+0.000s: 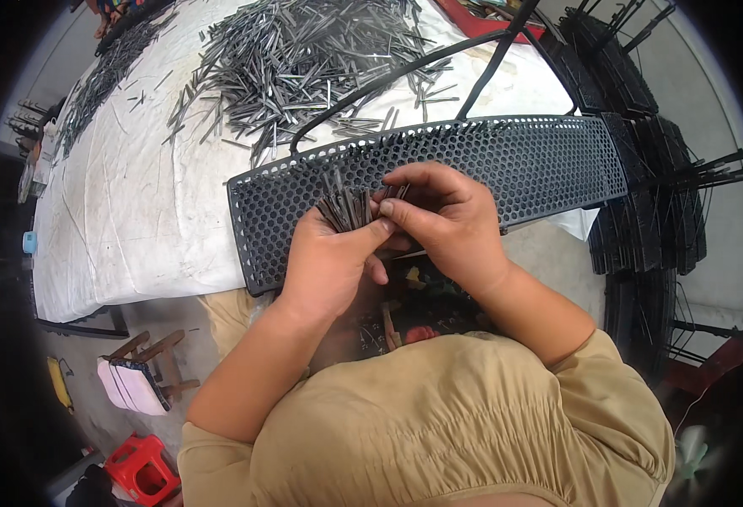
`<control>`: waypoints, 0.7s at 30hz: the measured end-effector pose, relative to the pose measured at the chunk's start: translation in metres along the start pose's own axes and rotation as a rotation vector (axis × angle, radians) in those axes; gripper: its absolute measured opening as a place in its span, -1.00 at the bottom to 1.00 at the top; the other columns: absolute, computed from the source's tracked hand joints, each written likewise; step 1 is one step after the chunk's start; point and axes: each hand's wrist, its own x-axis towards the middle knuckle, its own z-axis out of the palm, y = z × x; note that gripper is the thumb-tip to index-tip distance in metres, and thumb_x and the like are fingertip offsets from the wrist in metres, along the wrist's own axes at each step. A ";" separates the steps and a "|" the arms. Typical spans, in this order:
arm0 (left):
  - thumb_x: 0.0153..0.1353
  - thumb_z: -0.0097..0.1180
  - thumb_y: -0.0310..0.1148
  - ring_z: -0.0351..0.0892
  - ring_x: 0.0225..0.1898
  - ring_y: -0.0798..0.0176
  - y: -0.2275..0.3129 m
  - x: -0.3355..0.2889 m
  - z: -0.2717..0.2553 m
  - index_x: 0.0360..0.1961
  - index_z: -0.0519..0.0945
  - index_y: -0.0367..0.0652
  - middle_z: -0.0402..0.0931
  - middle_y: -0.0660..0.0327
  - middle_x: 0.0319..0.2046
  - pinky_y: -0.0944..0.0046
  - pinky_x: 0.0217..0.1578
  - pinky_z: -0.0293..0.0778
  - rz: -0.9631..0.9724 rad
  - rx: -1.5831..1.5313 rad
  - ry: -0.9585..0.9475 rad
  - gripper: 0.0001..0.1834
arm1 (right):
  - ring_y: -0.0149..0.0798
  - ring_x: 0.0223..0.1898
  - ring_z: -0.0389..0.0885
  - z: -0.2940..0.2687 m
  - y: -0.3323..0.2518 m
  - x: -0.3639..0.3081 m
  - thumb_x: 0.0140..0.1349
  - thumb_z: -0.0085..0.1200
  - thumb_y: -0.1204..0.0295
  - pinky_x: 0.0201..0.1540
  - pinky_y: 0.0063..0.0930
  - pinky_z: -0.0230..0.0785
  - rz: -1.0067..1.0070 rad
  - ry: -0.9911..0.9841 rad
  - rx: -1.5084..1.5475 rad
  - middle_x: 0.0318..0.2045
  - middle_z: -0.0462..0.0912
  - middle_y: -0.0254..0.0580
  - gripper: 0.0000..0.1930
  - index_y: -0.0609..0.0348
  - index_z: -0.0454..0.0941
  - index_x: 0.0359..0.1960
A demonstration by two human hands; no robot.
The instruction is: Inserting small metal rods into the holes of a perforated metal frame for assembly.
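Note:
A bunch of thin dark strips (346, 208) stands fanned out in my left hand (325, 266), whose fingers are closed round its lower ends. My right hand (452, 220) meets it on the right side, thumb and fingertips pinching a few strips of the same kind. Both hands are over the near edge of a long black perforated tray (549, 165) with round holes and a tall bar handle (414, 66). Short dark bits stick up along the tray's far edge. The material of the strips is hard to tell.
Beyond the tray, a big loose pile of dark strips (295, 72) covers part of the white table cloth (135, 220). More strips (105, 76) lie at the far left. Stacked black trays (655, 186) stand at right. A red stool (142, 469) and a wooden chair (147, 372) are lower left.

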 end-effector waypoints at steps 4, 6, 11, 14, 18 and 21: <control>0.23 0.12 -0.56 0.69 -0.36 0.25 0.002 0.003 0.006 -0.14 0.52 -0.37 0.62 0.09 -0.32 0.44 -0.68 0.46 -0.011 0.040 -0.014 -0.82 | -0.43 -0.32 0.65 -0.005 -0.002 -0.001 0.23 0.13 0.61 -0.32 -0.61 0.56 0.006 0.009 0.101 -0.30 0.68 -0.16 -0.79 0.35 0.53 -0.10; 0.24 0.13 -0.55 0.70 -0.36 0.22 0.003 0.003 0.008 -0.15 0.51 -0.37 0.62 0.06 -0.33 0.44 -0.69 0.45 -0.028 0.054 -0.010 -0.82 | -0.43 -0.29 0.65 -0.010 -0.001 0.000 0.22 0.14 0.61 -0.31 -0.61 0.55 0.043 0.035 0.185 -0.29 0.68 -0.15 -0.79 0.35 0.54 -0.11; 0.25 0.11 -0.54 0.69 -0.39 0.12 0.007 0.000 0.005 -0.19 0.46 -0.38 0.62 -0.09 -0.32 0.42 -0.71 0.43 -0.075 0.063 0.038 -0.85 | -0.38 -0.28 0.67 -0.052 -0.018 0.016 0.16 0.17 0.62 -0.23 -0.60 0.51 -0.253 0.187 -0.005 -0.29 0.70 -0.15 -0.79 0.31 0.58 -0.14; 0.24 0.12 -0.53 0.69 -0.40 0.12 0.007 0.001 0.006 -0.18 0.46 -0.39 0.61 -0.12 -0.32 0.42 -0.71 0.44 -0.074 0.095 0.022 -0.83 | -0.36 -0.29 0.69 -0.111 -0.030 0.032 0.16 0.20 0.60 -0.22 -0.59 0.52 -0.470 0.241 -0.185 -0.31 0.72 -0.14 -0.79 0.30 0.59 -0.15; 0.24 0.13 -0.53 0.68 -0.41 0.13 0.007 0.003 0.008 -0.18 0.47 -0.38 0.61 -0.12 -0.33 0.41 -0.70 0.46 -0.090 0.089 0.005 -0.83 | -0.39 -0.27 0.70 -0.168 -0.022 0.051 0.17 0.20 0.58 -0.20 -0.57 0.52 -0.631 0.448 -0.698 -0.31 0.73 -0.18 -0.83 0.27 0.62 -0.19; 0.24 0.13 -0.52 0.67 -0.43 0.14 0.006 0.002 0.006 -0.18 0.47 -0.38 0.61 -0.12 -0.33 0.41 -0.70 0.46 -0.083 0.099 0.033 -0.83 | -0.42 -0.26 0.71 -0.172 -0.015 0.055 0.16 0.20 0.57 -0.19 -0.58 0.52 -0.664 0.393 -0.754 -0.32 0.74 -0.23 -0.84 0.18 0.64 -0.20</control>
